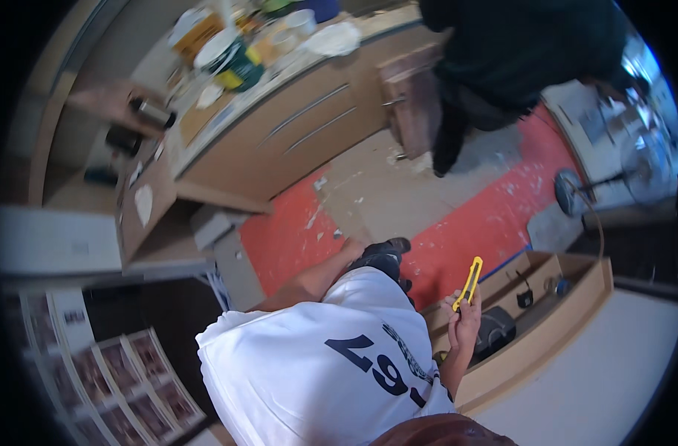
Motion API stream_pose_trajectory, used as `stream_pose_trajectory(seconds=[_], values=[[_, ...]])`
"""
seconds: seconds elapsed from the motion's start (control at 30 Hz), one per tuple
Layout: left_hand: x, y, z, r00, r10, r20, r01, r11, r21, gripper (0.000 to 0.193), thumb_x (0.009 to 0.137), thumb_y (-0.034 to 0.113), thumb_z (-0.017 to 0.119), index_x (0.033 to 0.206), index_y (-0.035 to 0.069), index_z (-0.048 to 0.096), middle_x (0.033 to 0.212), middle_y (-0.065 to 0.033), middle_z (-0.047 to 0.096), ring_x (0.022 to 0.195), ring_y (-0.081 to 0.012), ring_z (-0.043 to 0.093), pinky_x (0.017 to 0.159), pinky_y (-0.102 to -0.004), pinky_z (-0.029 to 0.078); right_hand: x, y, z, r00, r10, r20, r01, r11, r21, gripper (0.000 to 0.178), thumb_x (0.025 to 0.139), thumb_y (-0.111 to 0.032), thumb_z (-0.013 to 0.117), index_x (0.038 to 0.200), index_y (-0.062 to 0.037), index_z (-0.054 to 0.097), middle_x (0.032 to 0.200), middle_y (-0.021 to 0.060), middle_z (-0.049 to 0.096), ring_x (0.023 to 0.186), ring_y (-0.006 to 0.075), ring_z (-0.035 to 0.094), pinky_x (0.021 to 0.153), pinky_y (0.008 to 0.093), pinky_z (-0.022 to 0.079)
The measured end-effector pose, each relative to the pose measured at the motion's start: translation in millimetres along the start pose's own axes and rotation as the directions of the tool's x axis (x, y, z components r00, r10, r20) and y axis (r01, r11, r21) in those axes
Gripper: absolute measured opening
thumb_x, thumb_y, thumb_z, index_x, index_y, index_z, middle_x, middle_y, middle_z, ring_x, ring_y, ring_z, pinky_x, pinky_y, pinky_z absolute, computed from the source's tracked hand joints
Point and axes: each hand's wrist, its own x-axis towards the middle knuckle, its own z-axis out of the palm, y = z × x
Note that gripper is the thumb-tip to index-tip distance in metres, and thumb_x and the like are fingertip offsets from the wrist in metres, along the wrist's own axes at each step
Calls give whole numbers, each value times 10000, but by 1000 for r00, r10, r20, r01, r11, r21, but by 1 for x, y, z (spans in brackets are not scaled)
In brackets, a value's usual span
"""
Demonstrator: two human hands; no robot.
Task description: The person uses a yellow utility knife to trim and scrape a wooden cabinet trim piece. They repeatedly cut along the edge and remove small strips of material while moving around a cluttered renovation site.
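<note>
A yellow snap-off utility knife (pixel 469 284) points up and away at the right. My right hand (pixel 461 316) is closed around its lower end. Just beyond that hand lies a long open wooden drawer-like box (pixel 532 364), with a black tool case (pixel 495 332) and smaller items inside. At the left, my left forearm reaches forward past my white shirt, and my left hand (pixel 356 249) is beside my dark shorts. Its fingers are too blurred and hidden to make out.
A co-worker (pixel 532 52) in dark clothes stands at the far right beside a wooden cabinet piece (pixel 413 100). A cluttered counter with a green bucket (pixel 235 63) runs along the far left. A fan (pixel 643 167) stands right. Red sheeting (pixel 458 230) with scattered debris covers part of the floor.
</note>
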Motion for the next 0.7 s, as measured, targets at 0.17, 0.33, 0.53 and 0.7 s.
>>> stream_pose_trajectory(seconds=[0.17,0.33,0.53,0.7], values=[[-57,-72,19,976,-41,-215,21,995,-96,271,848,235,535,872,39,720,846,-187,686,764,-275,662,687,-428,506,36,-4,-19,993,102,54,-89,974,-208,476,984,-70,469,1440,-88,333,1095,157,584,827,220,666,698,354,613],[-61,-196,21,985,85,-149,1,867,498,316,835,282,552,872,16,720,910,-218,694,860,-328,679,779,-440,512,65,9,-23,950,297,98,-287,952,-107,369,984,-128,473,1341,-45,437,1011,144,607,776,215,659,646,362,619],[-65,-84,18,947,-116,-299,95,992,-85,274,837,242,580,923,19,714,827,-204,691,830,-298,679,751,-429,519,80,-8,21,952,239,191,-214,966,-144,447,961,-225,589,1350,-54,448,1026,107,621,840,188,652,738,314,598],[7,-119,-14,945,73,-319,-150,963,-225,274,862,254,561,888,19,700,757,-175,669,693,-292,647,622,-453,497,97,5,32,941,257,218,-238,965,-111,422,971,-183,588,1353,-50,467,1019,79,613,847,128,628,719,266,578]])
